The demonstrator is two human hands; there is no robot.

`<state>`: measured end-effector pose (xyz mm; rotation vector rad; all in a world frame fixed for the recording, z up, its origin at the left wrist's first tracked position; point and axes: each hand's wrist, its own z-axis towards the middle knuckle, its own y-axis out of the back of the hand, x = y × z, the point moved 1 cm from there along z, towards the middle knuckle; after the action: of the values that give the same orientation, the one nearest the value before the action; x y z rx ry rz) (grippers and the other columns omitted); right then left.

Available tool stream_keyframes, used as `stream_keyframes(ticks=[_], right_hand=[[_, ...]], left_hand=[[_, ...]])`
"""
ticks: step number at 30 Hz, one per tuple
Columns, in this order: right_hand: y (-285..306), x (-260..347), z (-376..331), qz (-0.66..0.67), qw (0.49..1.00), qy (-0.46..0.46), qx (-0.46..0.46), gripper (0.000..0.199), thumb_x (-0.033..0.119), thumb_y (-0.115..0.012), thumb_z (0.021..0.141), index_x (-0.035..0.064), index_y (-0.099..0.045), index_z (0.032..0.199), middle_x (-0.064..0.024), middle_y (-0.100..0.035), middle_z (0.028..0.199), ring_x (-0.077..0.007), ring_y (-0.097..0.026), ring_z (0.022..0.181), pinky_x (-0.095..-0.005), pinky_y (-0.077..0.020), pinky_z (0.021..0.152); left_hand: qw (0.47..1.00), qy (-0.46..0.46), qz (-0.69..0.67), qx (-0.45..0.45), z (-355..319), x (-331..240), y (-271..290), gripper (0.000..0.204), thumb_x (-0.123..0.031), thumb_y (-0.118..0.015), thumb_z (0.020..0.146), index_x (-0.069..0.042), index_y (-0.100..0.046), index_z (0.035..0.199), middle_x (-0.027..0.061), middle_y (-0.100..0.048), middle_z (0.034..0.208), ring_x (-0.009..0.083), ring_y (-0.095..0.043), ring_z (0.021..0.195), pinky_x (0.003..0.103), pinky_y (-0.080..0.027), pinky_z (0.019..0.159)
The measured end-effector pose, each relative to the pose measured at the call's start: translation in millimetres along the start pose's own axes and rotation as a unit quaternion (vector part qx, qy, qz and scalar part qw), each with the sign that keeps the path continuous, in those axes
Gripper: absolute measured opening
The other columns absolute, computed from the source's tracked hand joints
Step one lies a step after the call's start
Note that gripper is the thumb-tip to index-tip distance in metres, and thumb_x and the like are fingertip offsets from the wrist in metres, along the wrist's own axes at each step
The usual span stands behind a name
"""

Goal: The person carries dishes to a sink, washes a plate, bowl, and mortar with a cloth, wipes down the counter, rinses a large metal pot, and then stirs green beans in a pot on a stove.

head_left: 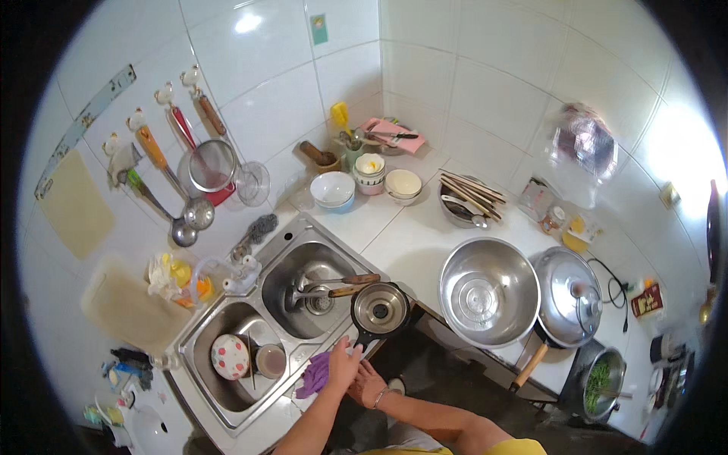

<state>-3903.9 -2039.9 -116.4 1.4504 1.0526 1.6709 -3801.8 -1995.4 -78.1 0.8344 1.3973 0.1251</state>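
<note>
A small round steel pan (369,312) with a black rim and a dark disc at its middle is level with the counter's front edge, beside the right sink basin. Its short black handle points down toward my hands. My left hand (345,365) is closed at the end of that handle, though its fingers are partly hidden. Just below and right of it, my right hand (368,385) lies close against the left; what its fingers do is hard to make out. A crumpled purple cloth (314,376) rests on the sink's front rim, left of my left hand.
Wooden-handled ladles (334,290) lie across the right basin (277,292). A patterned bowl (230,356) and a cup (271,361) sit in the left basin. To the right stand a large steel bowl (485,296) and a lidded wok (565,303). White bowls (332,188) stand behind.
</note>
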Motion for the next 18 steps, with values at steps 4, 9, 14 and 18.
stream_keyframes(ticks=[4,9,14,18], right_hand=[[27.2,4.9,-4.0,0.070,0.997,0.003,-0.034,0.053,0.025,-0.057,0.073,0.0063,-0.041,0.120,-0.0149,-0.036,0.126,-0.0323,-0.030,0.120,-0.0468,-0.0195,0.101],[33.2,1.8,-10.5,0.098,0.995,0.012,0.000,0.059,0.025,-0.057,0.074,0.0067,-0.035,0.126,-0.0150,-0.032,0.130,-0.0322,-0.027,0.122,-0.0459,-0.0184,0.102],[40.1,-7.2,-12.6,0.068,0.997,0.001,0.037,0.061,0.027,-0.057,0.074,0.0068,-0.034,0.127,-0.0125,-0.032,0.132,-0.0291,-0.027,0.123,-0.0449,-0.0168,0.102],[32.6,-14.1,-15.5,0.012,0.998,0.016,0.063,0.062,0.030,-0.054,0.078,0.0072,-0.030,0.130,-0.0106,-0.028,0.135,-0.0270,-0.024,0.125,-0.0447,-0.0153,0.103]], left_hand=[[0.952,0.208,-0.186,0.124,27.4,10.5,-20.7,0.026,-0.014,-0.055,0.081,0.004,-0.056,0.100,0.0056,-0.056,0.065,0.0118,-0.051,0.053,0.024,-0.039,0.045],[0.888,0.299,-0.321,0.137,28.6,20.4,-21.7,0.023,-0.010,-0.053,0.083,0.003,-0.056,0.101,0.0021,-0.054,0.066,0.0091,-0.046,0.048,0.022,-0.036,0.042],[0.919,0.243,-0.275,0.144,37.6,17.4,-8.2,0.023,-0.013,-0.053,0.084,0.000,-0.055,0.103,0.0010,-0.052,0.066,0.0086,-0.047,0.053,0.022,-0.038,0.045],[0.910,0.238,-0.306,0.143,29.9,26.6,47.1,0.023,-0.013,-0.053,0.085,-0.001,-0.055,0.104,0.0011,-0.053,0.075,0.0086,-0.047,0.053,0.022,-0.039,0.046]])
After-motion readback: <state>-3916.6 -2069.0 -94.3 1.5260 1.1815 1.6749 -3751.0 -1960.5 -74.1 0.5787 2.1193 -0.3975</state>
